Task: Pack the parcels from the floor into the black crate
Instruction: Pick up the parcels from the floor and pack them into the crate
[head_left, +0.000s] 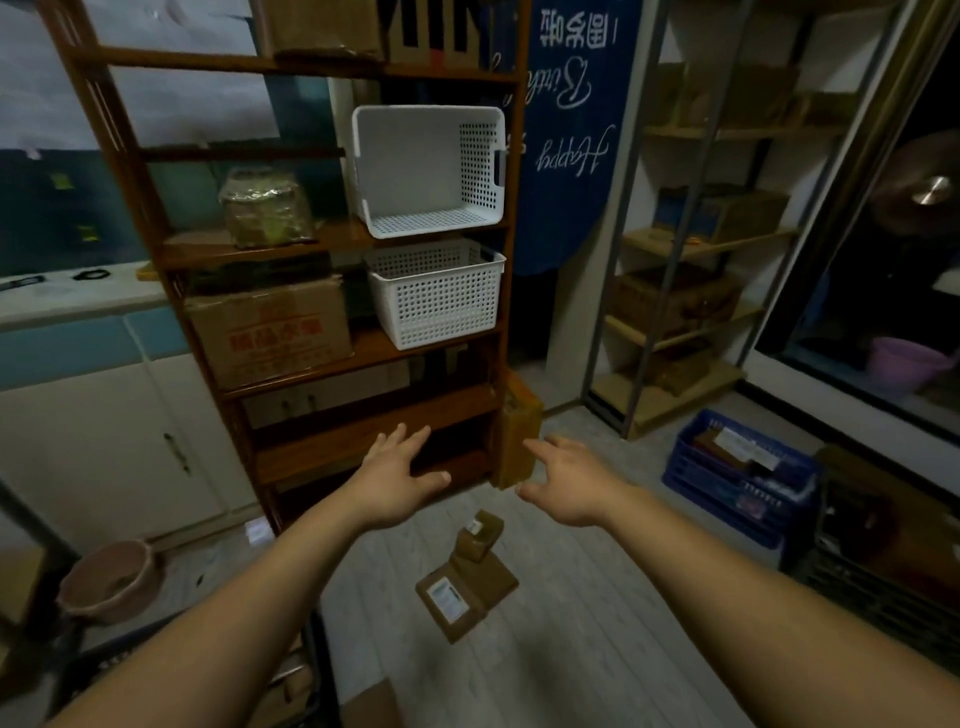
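Two brown parcels lie on the pale floor below my hands: a flat one with a white label (462, 592) and a small boxy one (479, 535) resting at its far edge. A taller brown box (517, 431) leans upright against the shelf's right post. Both arms reach forward. My left hand (400, 480) and my right hand (566, 483) hover above the floor with fingers spread, holding nothing. A black crate (883, 587) stands at the right edge, with brown parcels inside it.
A wooden shelf unit (332, 447) holds two white baskets (436, 291) and cardboard boxes. A blue crate (737, 483) sits on the floor at right, by a metal rack (675, 332). A brown basin (109, 582) stands at left.
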